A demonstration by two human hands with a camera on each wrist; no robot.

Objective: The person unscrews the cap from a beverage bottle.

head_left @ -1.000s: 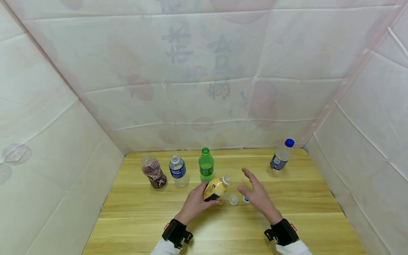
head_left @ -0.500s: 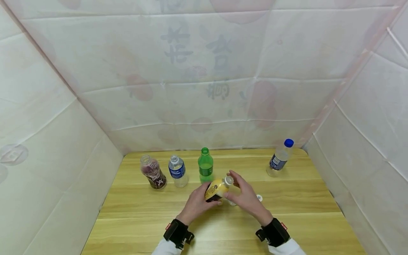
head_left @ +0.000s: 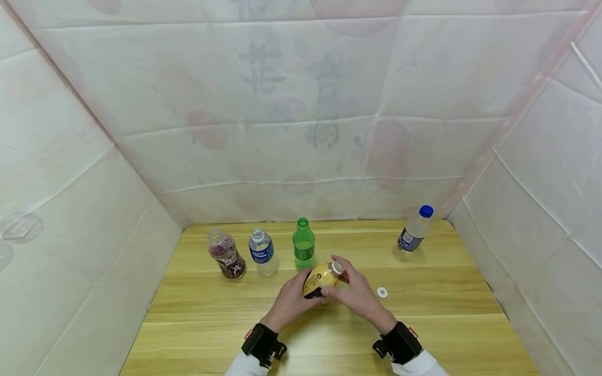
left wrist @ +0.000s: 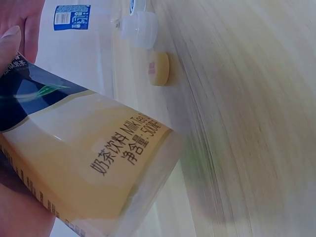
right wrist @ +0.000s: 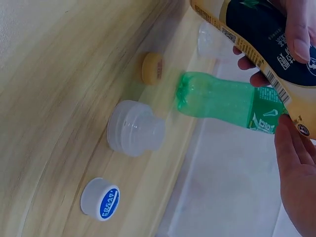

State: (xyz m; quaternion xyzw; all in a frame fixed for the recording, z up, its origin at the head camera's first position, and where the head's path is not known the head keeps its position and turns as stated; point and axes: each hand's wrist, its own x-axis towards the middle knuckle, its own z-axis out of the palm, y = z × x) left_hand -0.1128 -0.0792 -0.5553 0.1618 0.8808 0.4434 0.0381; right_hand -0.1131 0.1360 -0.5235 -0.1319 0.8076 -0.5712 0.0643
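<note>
A yellow milk tea bottle (head_left: pixel 320 279) with a dark label is held tilted above the table, its pale mouth end pointing right and up. My left hand (head_left: pixel 293 300) grips it round the body; its thumb lies on the label in the right wrist view. From the other side my right hand (head_left: pixel 359 297) holds the bottle near its shoulder, thumb in front and fingers behind the neck. Beneath, a yellow cap (right wrist: pixel 152 68), a translucent cap (right wrist: pixel 133 128) and a white cap with a blue top (right wrist: pixel 98 198) lie in a row on the table.
At the back stand a purple-labelled bottle (head_left: pixel 228 256), a clear blue-labelled bottle (head_left: pixel 263 253) and a green bottle (head_left: pixel 303 243), all without caps. A blue-capped bottle (head_left: pixel 414 232) stands at the back right. White cloth walls (head_left: pixel 301 156) enclose the wooden table (head_left: pixel 329 344).
My right hand has moved left from above the caps to the bottle and now holds its upper part. My left hand has kept its grip, the bottle hardly moving.
</note>
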